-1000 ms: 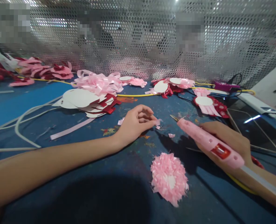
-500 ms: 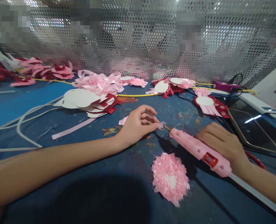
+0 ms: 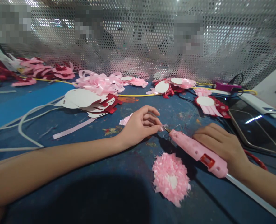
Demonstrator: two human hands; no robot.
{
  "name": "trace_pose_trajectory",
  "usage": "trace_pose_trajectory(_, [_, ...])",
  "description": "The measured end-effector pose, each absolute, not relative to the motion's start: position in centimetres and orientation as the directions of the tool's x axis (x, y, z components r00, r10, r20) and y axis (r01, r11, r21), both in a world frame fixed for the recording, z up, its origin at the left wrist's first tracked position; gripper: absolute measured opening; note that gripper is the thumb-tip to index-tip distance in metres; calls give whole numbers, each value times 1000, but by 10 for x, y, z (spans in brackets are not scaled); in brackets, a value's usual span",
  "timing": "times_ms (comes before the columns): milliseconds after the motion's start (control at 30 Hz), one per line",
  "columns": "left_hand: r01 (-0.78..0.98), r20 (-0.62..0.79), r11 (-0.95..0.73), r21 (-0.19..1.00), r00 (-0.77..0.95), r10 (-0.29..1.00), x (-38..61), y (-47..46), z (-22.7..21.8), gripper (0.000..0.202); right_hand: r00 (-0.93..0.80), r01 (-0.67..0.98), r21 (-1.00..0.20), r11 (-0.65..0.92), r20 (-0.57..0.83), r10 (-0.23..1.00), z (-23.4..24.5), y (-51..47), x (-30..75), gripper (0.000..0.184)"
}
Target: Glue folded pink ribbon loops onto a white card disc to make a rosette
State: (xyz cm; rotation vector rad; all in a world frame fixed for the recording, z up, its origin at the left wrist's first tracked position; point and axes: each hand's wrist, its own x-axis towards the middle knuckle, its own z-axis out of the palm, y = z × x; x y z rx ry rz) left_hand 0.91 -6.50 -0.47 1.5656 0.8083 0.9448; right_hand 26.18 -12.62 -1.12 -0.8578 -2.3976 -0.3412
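Note:
My right hand (image 3: 222, 147) is wrapped round a pink glue gun (image 3: 196, 151) that lies low over the blue table (image 3: 128, 155), nozzle pointing left. The nozzle tip meets a small pink ribbon piece (image 3: 160, 128) pinched between the thumb and fingers of my left hand (image 3: 140, 124), which rests on the table. A round pink ribbon rosette (image 3: 172, 177) lies face down just in front of the gun, with a white spot at its centre.
A stack of white card discs with red ribbon (image 3: 86, 101) and loose pink ribbon loops (image 3: 98, 82) lie behind my left hand. Finished rosettes (image 3: 208, 104) sit at the back right beside a phone (image 3: 254, 129). White cables (image 3: 23, 124) cross the left side. A perforated metal screen (image 3: 138, 40) closes the back.
The glue gun has come down and moved left until its nozzle reaches the ribbon piece in my left hand. My left hand has shifted slightly right, still pinching.

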Motion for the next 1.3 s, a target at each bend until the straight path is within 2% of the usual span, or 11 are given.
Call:
trace_pose_trajectory(100, [15,158,-185,983,452,878,9,-65,-5,32,-661,632,87,770,580,476,-8,-126,261,20])
trace_pose_trajectory(400, [-6,147,-162,987,456,878,10,-65,-2,34,-656,642,91,762,580,484,-8,-126,261,19])
trace_pose_trajectory(733, [20,143,-169,985,446,884,9,-64,-3,33,-616,631,-9,776,602,508,-11,-127,263,17])
trace_pose_trajectory(1033, [17,167,-193,981,428,888,9,-64,-3,36,-545,670,-16,742,668,507,-13,-127,265,20])
trace_pose_trajectory(1100, [21,174,-202,979,425,888,9,-65,-3,36,-514,649,-86,756,684,518,-12,-128,266,17])
trace_pose_trajectory(1167, [18,184,-212,977,427,885,9,-66,-3,36,-428,668,-219,711,669,608,-12,-130,263,9])
trace_pose_trajectory(1300, [6,208,-234,972,432,877,10,-67,-2,36,-82,713,-556,427,539,838,-9,-133,253,15])
